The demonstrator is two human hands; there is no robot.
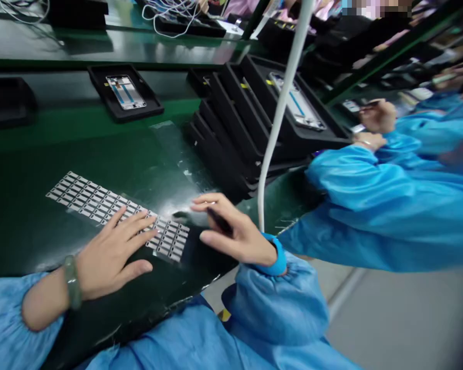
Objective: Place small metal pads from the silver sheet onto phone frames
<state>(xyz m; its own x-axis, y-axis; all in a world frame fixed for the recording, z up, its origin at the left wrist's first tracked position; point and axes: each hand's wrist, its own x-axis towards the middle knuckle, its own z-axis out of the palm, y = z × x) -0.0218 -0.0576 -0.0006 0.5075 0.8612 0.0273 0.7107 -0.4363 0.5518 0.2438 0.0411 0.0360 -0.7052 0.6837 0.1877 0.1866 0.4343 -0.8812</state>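
On the green work surface lies a long sheet of small white-and-black adhesive labels, set in rows on a clear backing. My left hand rests flat across its middle, fingers spread, covering some labels. Just past the sheet's right end hovers my right hand, thumb and fingers curled around a dark slim tool. Most of that tool is hidden by the fingers, and blur keeps its kind unclear.
A leaning stack of black trays stands ahead, its top one holding a phone frame. Another black tray with a phone frame sits back left. A white cable hangs down. At right is a co-worker's blue sleeve.
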